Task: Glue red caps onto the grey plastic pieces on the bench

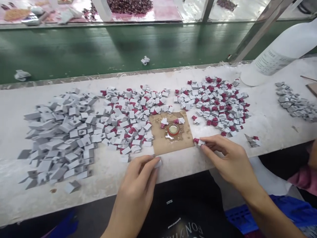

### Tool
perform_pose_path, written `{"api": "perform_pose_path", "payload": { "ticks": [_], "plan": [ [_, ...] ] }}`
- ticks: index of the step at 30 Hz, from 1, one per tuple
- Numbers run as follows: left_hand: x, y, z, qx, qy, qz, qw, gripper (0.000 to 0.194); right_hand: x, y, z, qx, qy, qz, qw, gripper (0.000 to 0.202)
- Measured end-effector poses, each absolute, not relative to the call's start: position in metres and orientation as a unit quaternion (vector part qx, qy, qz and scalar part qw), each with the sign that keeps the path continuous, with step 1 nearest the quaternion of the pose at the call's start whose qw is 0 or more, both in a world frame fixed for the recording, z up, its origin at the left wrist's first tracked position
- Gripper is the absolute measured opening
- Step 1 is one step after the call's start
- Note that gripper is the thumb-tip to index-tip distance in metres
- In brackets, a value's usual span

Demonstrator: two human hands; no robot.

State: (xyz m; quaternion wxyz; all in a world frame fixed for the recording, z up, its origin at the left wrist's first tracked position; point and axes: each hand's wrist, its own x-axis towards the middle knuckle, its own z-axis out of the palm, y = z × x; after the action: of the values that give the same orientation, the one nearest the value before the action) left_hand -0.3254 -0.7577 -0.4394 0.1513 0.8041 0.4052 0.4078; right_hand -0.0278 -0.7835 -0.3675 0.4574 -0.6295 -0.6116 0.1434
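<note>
My left hand (140, 180) is closed in a pinch on a small grey plastic piece (158, 162), mostly covered by its fingers, just below a brown board. Between thumb and fingertips my right hand (226, 157) pinches a small grey-and-dark-red part (198, 142) at the board's right edge. On the brown board (160, 145) sits a small round red-rimmed cap (173, 130) in a wet, glossy patch. Two more grey-and-red parts, a left one (163, 122) and a right one (179, 121), lie near the cap.
Plain grey pieces (66, 132) are heaped at the left. Grey-and-red parts lie in a middle pile (131, 115) and a right pile (215, 102). A white bottle (277, 53) stands at the right, near more grey pieces (294, 100). Behind runs a green belt (86, 49).
</note>
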Motion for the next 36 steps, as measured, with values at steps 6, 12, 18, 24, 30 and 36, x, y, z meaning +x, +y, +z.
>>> {"api": "perform_pose_path", "payload": {
  "ticks": [6, 12, 18, 24, 30, 36],
  "plan": [
    [-0.331, -0.761, -0.438, 0.810, 0.398, 0.395, 0.173, 0.033, -0.044, -0.770, -0.358, -0.595, -0.586, 0.210, 0.509, 0.016],
    [-0.327, -0.765, -0.433, 0.787, 0.401, 0.411, 0.226, 0.024, -0.068, -0.754, -0.350, -0.562, -0.650, 0.134, 0.494, 0.017],
    [-0.325, -0.767, -0.434, 0.775, 0.421, 0.393, 0.259, 0.031, -0.075, -0.743, -0.345, -0.550, -0.707, 0.059, 0.440, 0.023],
    [-0.322, -0.763, -0.424, 0.748, 0.419, 0.412, 0.307, 0.022, -0.077, -0.740, -0.342, -0.540, -0.723, 0.044, 0.429, 0.025],
    [-0.310, -0.749, -0.398, 0.707, 0.398, 0.462, 0.357, 0.019, -0.077, -0.739, -0.339, -0.547, -0.692, 0.102, 0.460, 0.023],
    [-0.286, -0.725, -0.373, 0.559, 0.368, 0.514, 0.537, 0.009, -0.072, -0.740, -0.345, -0.512, -0.524, 0.347, 0.585, 0.014]
  ]
}}
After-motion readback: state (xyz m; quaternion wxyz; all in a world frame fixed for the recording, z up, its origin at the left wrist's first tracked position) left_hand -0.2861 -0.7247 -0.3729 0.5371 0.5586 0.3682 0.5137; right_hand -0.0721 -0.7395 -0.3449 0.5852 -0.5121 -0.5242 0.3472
